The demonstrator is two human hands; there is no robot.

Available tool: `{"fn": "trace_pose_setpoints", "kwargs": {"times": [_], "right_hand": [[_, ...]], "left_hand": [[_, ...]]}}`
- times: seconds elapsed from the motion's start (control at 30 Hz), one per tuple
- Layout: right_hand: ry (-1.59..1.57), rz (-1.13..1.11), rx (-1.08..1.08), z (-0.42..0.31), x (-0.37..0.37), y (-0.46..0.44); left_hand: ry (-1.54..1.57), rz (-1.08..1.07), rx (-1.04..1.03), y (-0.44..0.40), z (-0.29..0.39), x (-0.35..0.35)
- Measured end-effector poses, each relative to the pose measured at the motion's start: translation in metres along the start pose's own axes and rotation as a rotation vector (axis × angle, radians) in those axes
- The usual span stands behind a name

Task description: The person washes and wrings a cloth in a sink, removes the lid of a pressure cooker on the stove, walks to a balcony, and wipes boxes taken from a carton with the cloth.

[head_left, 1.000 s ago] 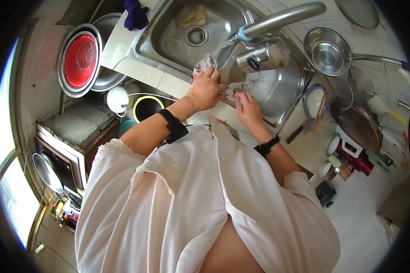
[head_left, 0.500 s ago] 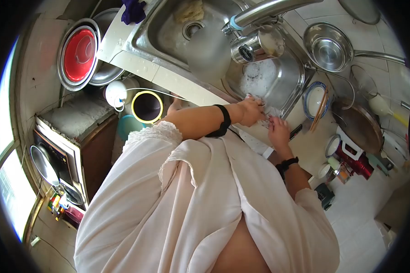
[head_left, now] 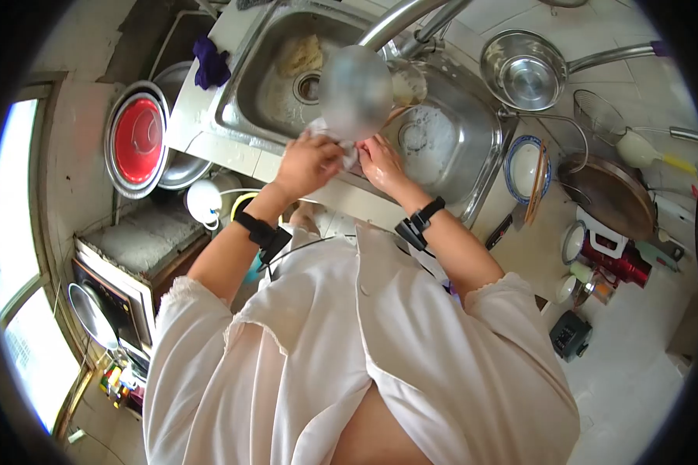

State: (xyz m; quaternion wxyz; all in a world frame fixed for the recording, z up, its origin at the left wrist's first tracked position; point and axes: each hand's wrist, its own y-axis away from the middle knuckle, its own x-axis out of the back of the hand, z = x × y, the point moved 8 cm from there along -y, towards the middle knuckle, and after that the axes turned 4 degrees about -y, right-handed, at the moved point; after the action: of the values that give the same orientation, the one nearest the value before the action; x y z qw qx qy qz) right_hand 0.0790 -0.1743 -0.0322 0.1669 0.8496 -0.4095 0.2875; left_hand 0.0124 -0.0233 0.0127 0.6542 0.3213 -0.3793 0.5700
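My left hand (head_left: 310, 163) is closed on a wet white cloth (head_left: 350, 157) over the front rim of the sink. Beside it, my right hand (head_left: 381, 164) also grips the cloth, with its fingers bent around the edge. A blurred round patch hides what lies just above the hands. Under the tap stands a metal cup (head_left: 408, 84), partly hidden by that patch. Suds and water lie in the right sink basin (head_left: 461, 128). In the left basin (head_left: 260, 101), a yellowish sponge or cloth (head_left: 302, 56) rests near the drain.
A metal pan (head_left: 524, 71) hangs at upper right. On the right counter are a blue-rimmed bowl (head_left: 526, 169), chopsticks (head_left: 537, 186) and a knife (head_left: 500, 231). A purple cloth (head_left: 210, 63) lies left of the sink, near red and metal basins (head_left: 139, 139).
Both hands have moved left with the white cloth, from the right basin's front edge to the middle of the sink front. Less foam shows in the right basin, and the view has shifted.
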Motion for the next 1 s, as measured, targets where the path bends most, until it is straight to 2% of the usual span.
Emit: {"fn": "trace_pose_setpoints", "kwargs": {"times": [0.07, 0.1, 0.13, 0.2, 0.23, 0.27, 0.33, 0.4, 0.43, 0.47, 0.53, 0.57, 0.67, 0.7, 0.73, 0.77, 0.8, 0.83, 0.9, 0.93, 0.97, 1.0], "right_hand": [[-0.095, -0.014, -0.016, -0.001, -0.005, -0.026], [-0.194, -0.046, -0.036, -0.008, -0.007, -0.031], [-0.192, -0.037, -0.038, -0.015, -0.002, -0.032], [-0.329, 0.173, -0.193, -0.038, 0.039, -0.043], [-0.482, 0.406, -0.145, -0.04, 0.059, -0.046], [-0.476, 0.415, -0.144, -0.043, 0.071, -0.05], [-1.406, 0.326, -0.268, -0.05, 0.087, -0.057], [-1.389, 0.277, -0.206, -0.107, 0.12, -0.064], [-1.382, 0.256, -0.177, -0.115, 0.121, -0.062], [-1.375, 0.235, -0.147, -0.123, 0.123, -0.06], [-1.369, 0.306, -0.226, -0.101, 0.119, -0.051], [-1.378, 0.285, -0.238, -0.1, 0.121, -0.048], [-1.464, 0.304, -0.269, -0.064, 0.146, -0.03], [-1.455, 0.189, -0.201, -0.069, 0.163, -0.022], [-1.462, 0.198, -0.205, -0.051, 0.185, -0.01], [-1.413, 0.053, -0.142, -0.04, 0.204, -0.005], [-1.358, -0.094, -0.078, -0.048, 0.213, -0.004], [-1.363, -0.094, -0.083, -0.047, 0.214, -0.002], [-1.244, 0.276, -0.179, -0.049, 0.237, 0.006], [-1.248, 0.281, -0.182, -0.036, 0.23, 0.005], [-1.21, 0.476, -0.316, 0.007, 0.22, 0.009], [-1.067, 0.527, -0.435, 0.055, 0.198, 0.022]], "left_hand": [[0.142, 0.055, 0.375, -0.004, -0.059, -0.007], [0.577, -0.065, 0.603, -0.01, -0.081, -0.019], [0.576, -0.068, 0.593, -0.02, -0.085, -0.016], [0.456, 0.14, 0.586, -0.047, -0.083, 0.019], [0.43, 0.171, 0.548, -0.059, -0.074, 0.031], [0.433, 0.17, 0.538, -0.07, -0.071, 0.03], [0.4, 0.151, 0.578, -0.085, -0.066, 0.026], [0.522, 0.057, 0.572, -0.097, -0.048, 0.023], [0.694, 0.064, 0.587, -0.1, -0.046, 0.014], [0.495, 0.007, 0.436, -0.108, -0.036, 0.012], [0.074, -0.012, 0.136, -0.119, -0.015, 0.008], [0.152, 0.026, 0.172, -0.114, -0.015, 0.004], [0.876, 0.078, 0.473, -0.101, 0.019, 0.02], [1.054, -0.039, 0.498, -0.101, 0.03, 0.012], [1.121, -0.036, 0.464, -0.102, 0.035, 0.0], [1.189, -0.035, 0.43, -0.104, 0.039, -0.013], [1.188, -0.035, 0.433, -0.103, 0.046, -0.015], [1.089, 0.01, 0.44, -0.1, 0.051, -0.013], [0.998, 0.044, 0.412, -0.098, 0.05, -0.026], [0.995, 0.037, 0.412, -0.097, 0.05, -0.035], [0.943, 0.046, 0.42, -0.095, 0.053, -0.035], [0.893, 0.054, 0.428, -0.094, 0.059, -0.036]]}}
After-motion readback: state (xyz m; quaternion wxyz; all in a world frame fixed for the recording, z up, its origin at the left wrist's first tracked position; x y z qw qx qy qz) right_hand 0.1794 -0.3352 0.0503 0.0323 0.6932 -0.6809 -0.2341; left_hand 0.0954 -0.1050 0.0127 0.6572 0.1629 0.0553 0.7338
